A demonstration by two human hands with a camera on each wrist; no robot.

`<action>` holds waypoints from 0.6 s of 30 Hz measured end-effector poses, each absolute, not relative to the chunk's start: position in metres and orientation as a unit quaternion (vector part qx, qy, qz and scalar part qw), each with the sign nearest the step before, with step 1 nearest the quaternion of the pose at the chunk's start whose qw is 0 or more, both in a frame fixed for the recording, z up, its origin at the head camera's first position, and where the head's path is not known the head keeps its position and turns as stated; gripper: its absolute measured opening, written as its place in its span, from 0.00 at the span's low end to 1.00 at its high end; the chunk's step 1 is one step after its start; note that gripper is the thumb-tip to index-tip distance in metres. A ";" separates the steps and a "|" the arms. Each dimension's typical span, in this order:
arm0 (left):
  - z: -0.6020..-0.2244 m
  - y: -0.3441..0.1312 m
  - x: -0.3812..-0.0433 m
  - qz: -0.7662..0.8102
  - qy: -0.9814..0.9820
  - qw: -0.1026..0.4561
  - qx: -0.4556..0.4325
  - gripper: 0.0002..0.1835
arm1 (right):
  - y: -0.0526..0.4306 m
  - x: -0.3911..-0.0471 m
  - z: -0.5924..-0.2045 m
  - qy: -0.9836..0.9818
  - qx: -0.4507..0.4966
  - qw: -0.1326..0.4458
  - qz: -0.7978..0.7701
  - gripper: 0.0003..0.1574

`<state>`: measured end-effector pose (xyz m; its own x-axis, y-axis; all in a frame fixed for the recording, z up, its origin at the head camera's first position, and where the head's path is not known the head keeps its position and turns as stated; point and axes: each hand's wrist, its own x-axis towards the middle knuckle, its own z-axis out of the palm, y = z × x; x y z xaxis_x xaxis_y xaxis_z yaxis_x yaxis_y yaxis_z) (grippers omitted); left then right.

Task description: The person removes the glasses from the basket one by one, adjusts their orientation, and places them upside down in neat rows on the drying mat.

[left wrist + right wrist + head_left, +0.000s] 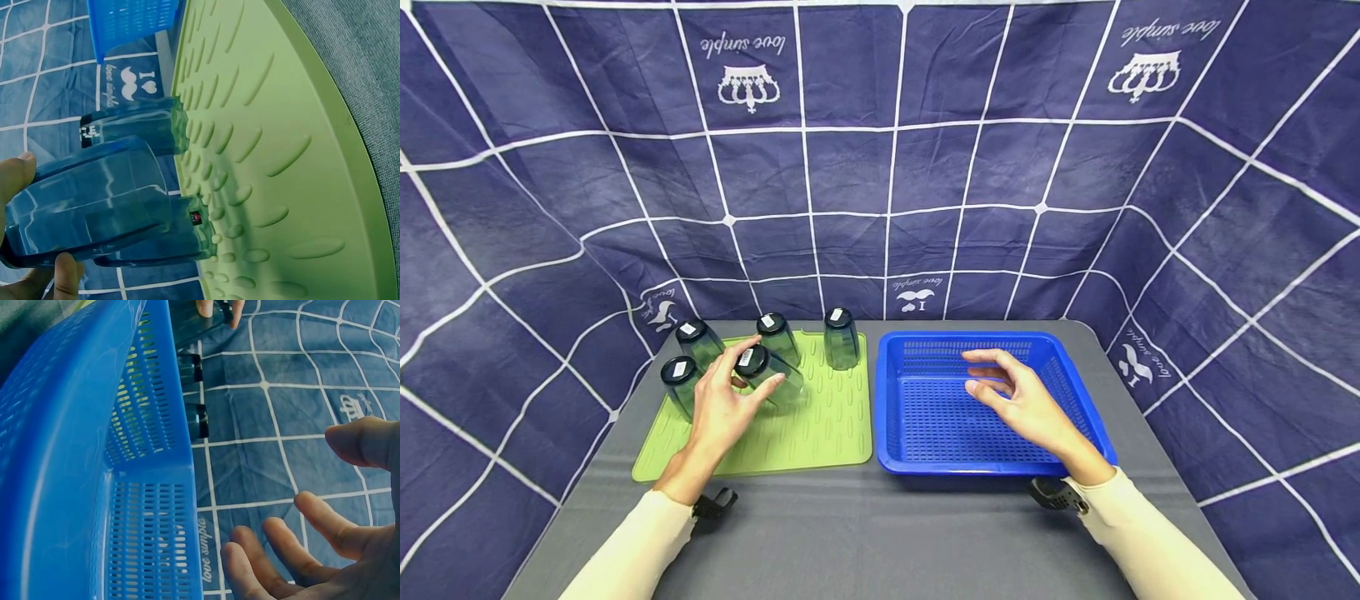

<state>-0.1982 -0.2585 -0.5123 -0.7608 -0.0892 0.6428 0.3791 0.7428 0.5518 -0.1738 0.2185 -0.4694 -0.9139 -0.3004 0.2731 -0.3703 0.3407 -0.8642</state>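
Note:
My left hand (722,402) grips a dark-tinted clear drinking glass (784,387) near its base, thumb on one side and fingers on the other. The glass is upside down and tilted, with a white sticker on its dark base. In the left wrist view the held glass (94,200) hangs just off the green mat (337,187). Around it on the mat stand several like glasses, upside down, such as one at the back right (841,342). My right hand (1022,404) hovers over the blue plastic basket (992,468), fingers loosely bent, holding nothing.
The basket stands right of the green mat (820,446), close beside its edge, and no glass shows inside. Both rest on a grey cloth-covered table (865,533). Blue checked cloth (850,167) hangs behind and at both sides.

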 end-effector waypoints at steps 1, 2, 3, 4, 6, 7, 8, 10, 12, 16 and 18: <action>-0.513 -0.259 -0.199 -0.347 -0.873 0.334 -0.080 0.41 | 0.219 -0.174 -0.470 -0.820 0.205 0.034 0.533 0.29; -0.514 -0.260 -0.200 -0.345 -0.875 0.332 -0.078 0.41 | 0.220 -0.174 -0.470 -0.822 0.205 0.034 0.530 0.29; -0.514 -0.260 -0.201 -0.343 -0.876 0.329 -0.077 0.41 | 0.220 -0.174 -0.470 -0.824 0.205 0.035 0.527 0.29; -0.515 -0.260 -0.201 -0.340 -0.878 0.329 -0.077 0.41 | 0.221 -0.174 -0.470 -0.826 0.205 0.036 0.524 0.29; -0.517 -0.261 -0.202 -0.334 -0.881 0.327 -0.077 0.41 | 0.223 -0.174 -0.471 -0.831 0.204 0.039 0.516 0.30; -0.518 -0.261 -0.203 -0.332 -0.882 0.326 -0.076 0.41 | 0.224 -0.174 -0.470 -0.834 0.204 0.042 0.511 0.29; -0.519 -0.261 -0.204 -0.331 -0.883 0.325 -0.076 0.41 | 0.225 -0.174 -0.470 -0.836 0.204 0.045 0.507 0.29; -0.521 -0.262 -0.205 -0.328 -0.885 0.323 -0.076 0.41 | 0.226 -0.174 -0.471 -0.843 0.203 0.051 0.496 0.30; -0.522 -0.263 -0.206 -0.327 -0.886 0.320 -0.074 0.41 | 0.227 -0.174 -0.470 -0.850 0.202 0.058 0.482 0.30; -0.525 -0.265 -0.208 -0.326 -0.888 0.316 -0.077 0.41 | 0.230 -0.175 -0.470 -0.865 0.198 0.073 0.455 0.31; -0.526 -0.265 -0.208 -0.325 -0.888 0.315 -0.078 0.41 | 0.231 -0.176 -0.470 -0.870 0.197 0.079 0.444 0.31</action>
<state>-0.2085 -0.2654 -0.5264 -0.7891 -0.0663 0.6107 0.3433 0.7768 0.5280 -0.1756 0.2314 -0.4701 -0.9095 -0.2732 0.3134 -0.4140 0.5271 -0.7421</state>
